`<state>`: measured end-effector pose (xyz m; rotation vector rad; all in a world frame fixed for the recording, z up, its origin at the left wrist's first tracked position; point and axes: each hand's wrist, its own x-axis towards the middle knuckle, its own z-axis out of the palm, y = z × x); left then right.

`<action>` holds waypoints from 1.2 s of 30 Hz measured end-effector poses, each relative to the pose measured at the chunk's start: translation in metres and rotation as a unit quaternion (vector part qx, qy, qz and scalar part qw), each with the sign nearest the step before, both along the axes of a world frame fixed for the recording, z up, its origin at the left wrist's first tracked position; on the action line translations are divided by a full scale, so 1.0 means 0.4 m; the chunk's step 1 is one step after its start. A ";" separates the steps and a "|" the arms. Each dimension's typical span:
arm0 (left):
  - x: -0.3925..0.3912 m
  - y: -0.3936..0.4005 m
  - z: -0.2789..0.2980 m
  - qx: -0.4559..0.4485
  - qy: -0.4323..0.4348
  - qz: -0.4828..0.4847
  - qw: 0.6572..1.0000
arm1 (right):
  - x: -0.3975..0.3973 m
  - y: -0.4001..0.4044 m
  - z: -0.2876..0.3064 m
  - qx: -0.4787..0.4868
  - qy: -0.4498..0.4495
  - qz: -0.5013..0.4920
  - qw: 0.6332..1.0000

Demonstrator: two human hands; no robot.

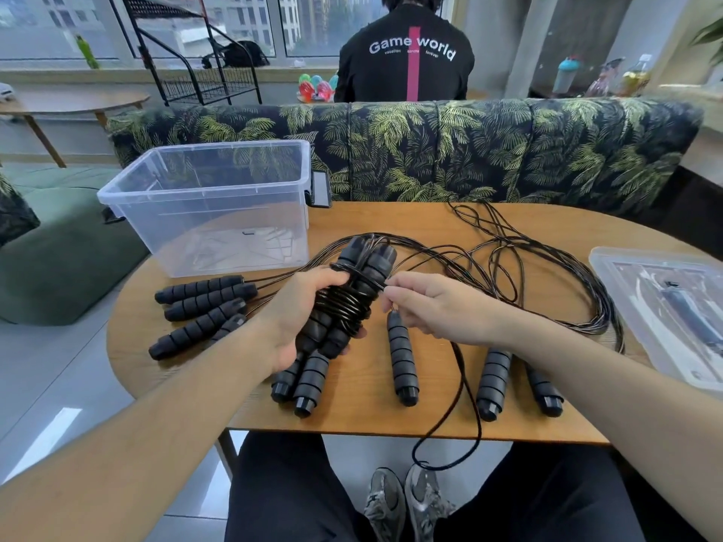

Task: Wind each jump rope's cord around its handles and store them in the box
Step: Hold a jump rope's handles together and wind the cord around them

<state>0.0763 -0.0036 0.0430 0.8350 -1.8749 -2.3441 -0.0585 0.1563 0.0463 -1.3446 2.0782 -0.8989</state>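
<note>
My left hand [299, 311] grips a pair of black foam jump rope handles [352, 291] held side by side, with black cord coiled several turns around their middle. My right hand [426, 307] pinches the free part of that cord [465, 389] just right of the handles; the cord's loop hangs down over the table's front edge. A clear plastic box [211, 205] stands open at the table's back left, with no ropes in it. Several more handles lie at the left [199, 307] and along the front [403, 357], their cords tangled at the back right [547, 275].
The wooden table [391, 420] has a rounded left end. The box's clear lid [665, 311] lies at the right edge. A phone [322, 187] stands behind the box. A leaf-print sofa back [469, 150] runs behind the table, and a person sits beyond it, facing away.
</note>
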 end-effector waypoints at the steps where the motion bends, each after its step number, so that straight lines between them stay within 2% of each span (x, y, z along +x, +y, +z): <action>1: 0.003 -0.001 -0.001 0.020 -0.002 -0.006 1.000 | -0.004 0.003 -0.003 -0.003 0.001 -0.002 1.000; 5: 0.007 0.000 -0.006 0.074 0.030 -0.042 0.996 | -0.009 0.014 -0.010 -0.002 -0.006 -0.004 1.000; 9: 0.003 0.011 -0.011 0.039 0.007 -0.043 0.998 | -0.012 0.027 -0.005 0.011 -0.015 0.023 1.000; 13: 0.004 0.005 -0.004 0.054 0.022 -0.044 0.997 | -0.021 0.040 -0.010 -0.019 -0.002 0.010 1.000; 17: 0.010 -0.003 0.009 0.072 0.052 -0.047 0.995 | -0.040 0.064 -0.019 -0.050 -0.061 0.030 0.996; 20: 0.013 -0.006 0.008 0.073 0.082 -0.072 0.991 | -0.059 0.080 -0.025 -0.049 -0.159 0.075 0.983; 22: 0.017 -0.014 0.009 0.078 0.100 -0.086 0.988 | -0.073 0.093 -0.025 -0.043 -0.188 0.080 0.978; 30: 0.013 -0.023 0.016 0.057 0.092 -0.176 0.978 | -0.107 0.087 -0.014 0.027 -0.030 -0.045 0.998; 36: -0.007 -0.021 0.047 -0.036 0.038 -0.228 0.972 | -0.136 0.070 -0.004 0.096 0.070 -0.084 0.989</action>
